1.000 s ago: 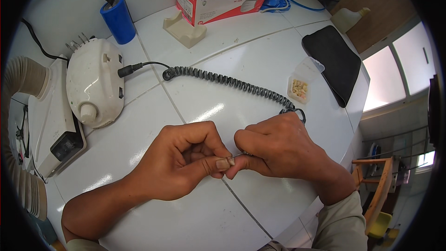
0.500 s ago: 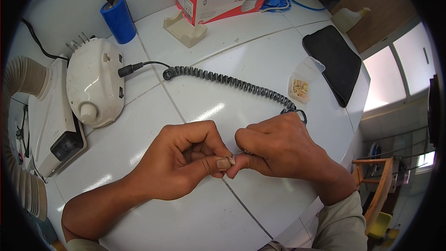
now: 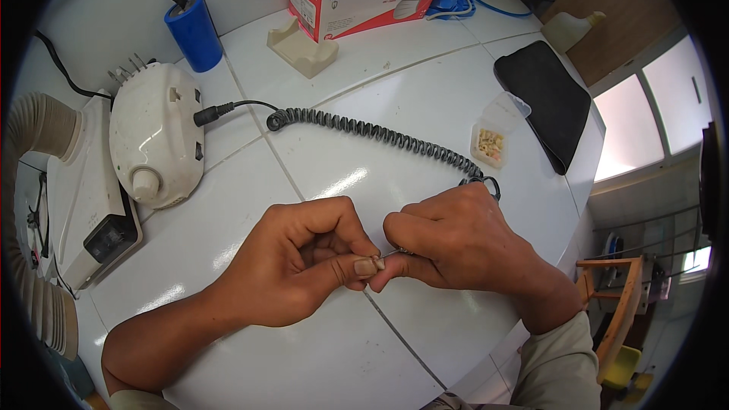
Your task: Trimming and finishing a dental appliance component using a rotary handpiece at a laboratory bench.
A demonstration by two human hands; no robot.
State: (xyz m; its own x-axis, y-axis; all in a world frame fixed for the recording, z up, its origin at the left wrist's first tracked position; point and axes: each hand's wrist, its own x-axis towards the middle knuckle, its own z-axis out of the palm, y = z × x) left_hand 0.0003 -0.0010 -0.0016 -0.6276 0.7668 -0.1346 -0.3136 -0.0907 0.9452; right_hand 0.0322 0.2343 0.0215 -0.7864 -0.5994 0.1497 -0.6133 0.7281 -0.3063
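Note:
My left hand pinches a small whitish tooth-like piece between thumb and fingers. Closed around a rotary handpiece, my right hand covers nearly all of its body. Only the thin metal bur shows, its tip at the small piece. A black coiled cord runs from behind my right hand to the cream control unit on the left. Both hands meet low over the white tiled table, and my right thumb is close to my left fingertips.
Beyond my right hand stands an open clear box of small tooth-like pieces, beside a black pouch. Mask boxes, a beige stand and a blue cylinder are at the back. A ribbed hose lines the left edge.
Both hands hold nearly the same pose. The bur and the small piece have shifted only very slightly against each other.

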